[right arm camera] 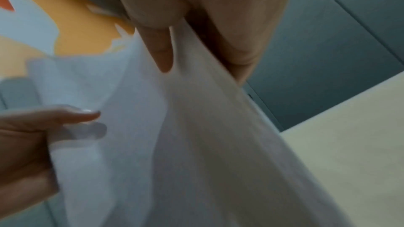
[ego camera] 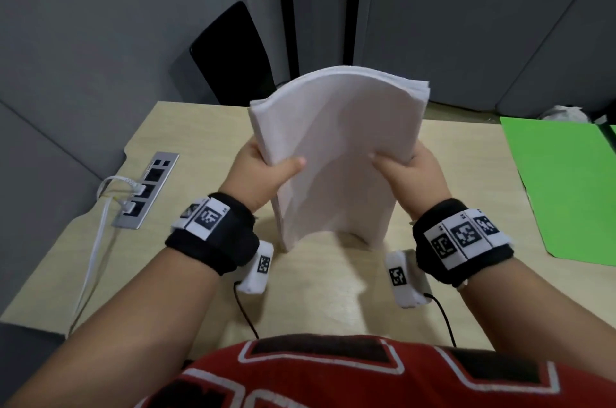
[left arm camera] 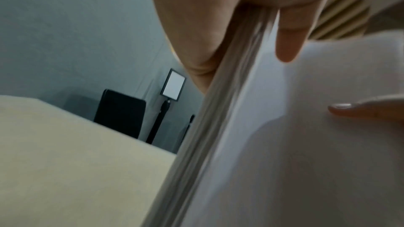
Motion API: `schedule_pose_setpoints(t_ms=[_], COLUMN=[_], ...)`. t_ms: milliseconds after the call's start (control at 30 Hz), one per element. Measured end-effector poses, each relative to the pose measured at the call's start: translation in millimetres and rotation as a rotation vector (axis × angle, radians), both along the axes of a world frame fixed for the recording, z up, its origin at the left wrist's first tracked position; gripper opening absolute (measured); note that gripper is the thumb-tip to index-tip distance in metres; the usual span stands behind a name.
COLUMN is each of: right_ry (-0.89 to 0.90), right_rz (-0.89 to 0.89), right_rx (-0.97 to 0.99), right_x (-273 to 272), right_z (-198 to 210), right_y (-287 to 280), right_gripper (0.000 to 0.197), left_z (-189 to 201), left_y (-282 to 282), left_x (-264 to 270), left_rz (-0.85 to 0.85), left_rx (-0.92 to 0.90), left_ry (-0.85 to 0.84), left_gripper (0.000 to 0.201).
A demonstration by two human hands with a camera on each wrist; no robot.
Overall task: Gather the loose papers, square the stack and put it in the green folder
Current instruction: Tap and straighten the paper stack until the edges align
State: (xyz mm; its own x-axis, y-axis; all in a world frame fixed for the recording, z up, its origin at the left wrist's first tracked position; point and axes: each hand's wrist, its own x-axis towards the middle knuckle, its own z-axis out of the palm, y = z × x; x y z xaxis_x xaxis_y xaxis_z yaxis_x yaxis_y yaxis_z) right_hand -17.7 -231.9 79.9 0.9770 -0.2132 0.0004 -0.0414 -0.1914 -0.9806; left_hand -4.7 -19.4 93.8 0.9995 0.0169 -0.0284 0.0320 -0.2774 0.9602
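Observation:
A thick stack of white papers (ego camera: pixel 336 147) stands upright on its lower edge at the middle of the table, bowed toward me. My left hand (ego camera: pixel 263 171) grips its left side, thumb on the near face and fingers behind. My right hand (ego camera: pixel 406 171) grips the right side the same way. The left wrist view shows the stack's layered edge (left arm camera: pixel 220 110) pinched in my left hand (left arm camera: pixel 251 28). In the right wrist view my right hand (right arm camera: pixel 192 37) pinches the papers (right arm camera: pixel 174 144). The green folder (ego camera: pixel 563 187) lies flat at the table's right edge, apart from both hands.
A silver socket strip (ego camera: pixel 146 191) with white cables plugged in is set into the wooden table (ego camera: pixel 186 141) at the left. A black chair (ego camera: pixel 233 51) stands behind the table's far edge. Grey partition walls close off the back.

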Motion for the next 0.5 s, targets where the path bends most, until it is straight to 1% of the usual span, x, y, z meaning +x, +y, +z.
schedule_pose_setpoints(t_ms=[67,100,167,267,333,367,433,467,500], right_ry=[0.191,0.236,0.205,0.094,0.123,0.176,0.323,0.374,0.402], right_rz=[0.094,0.117,0.097,0.011,0.001,0.033,0.200,0.272,0.296], right_rx=[-0.219,-0.287,-0.284,-0.223,-0.239,-0.300,-0.524,-0.619,-0.663], right_x=[-2.4,-2.9,-3.3,-2.9,-3.3,-4.3,-8.7,-11.7,-13.8], right_z=[-12.9,-17.6,-16.4,-8.0,-10.9,-16.0,-31.2,-38.7,-43.8], right_y=[1.7,1.8,1.7,1.1,-0.4,-1.4,-2.2,-2.5,-3.6], right_gripper=[0.012,0.014,0.020,0.019,0.022,0.024,0.027,0.027,0.027], left_z=[-18.0,-24.2,-25.9,-21.1,-24.1,-29.0,-46.7,-54.8,-59.9], left_y=[-2.8,-4.3,-5.6,-3.1,-0.4,-0.4,-0.8,-0.9,-1.0], left_x=[-4.4,-6.0,-5.7,-3.3,-4.5,-6.3,-10.3,-12.3,-13.3], left_rz=[-0.031,-0.034,-0.009,0.035,0.041,0.018,-0.069,-0.093,-0.096], left_rx=[0.132,0.179,0.197,0.163,0.142,0.166,0.296,0.353,0.374], left_ry=[0.133,0.164,0.139,0.032,0.046,0.093,0.229,0.281,0.296], left_gripper=[0.017,0.014,0.007,0.006,0.004,0.007,0.019,0.019,0.016])
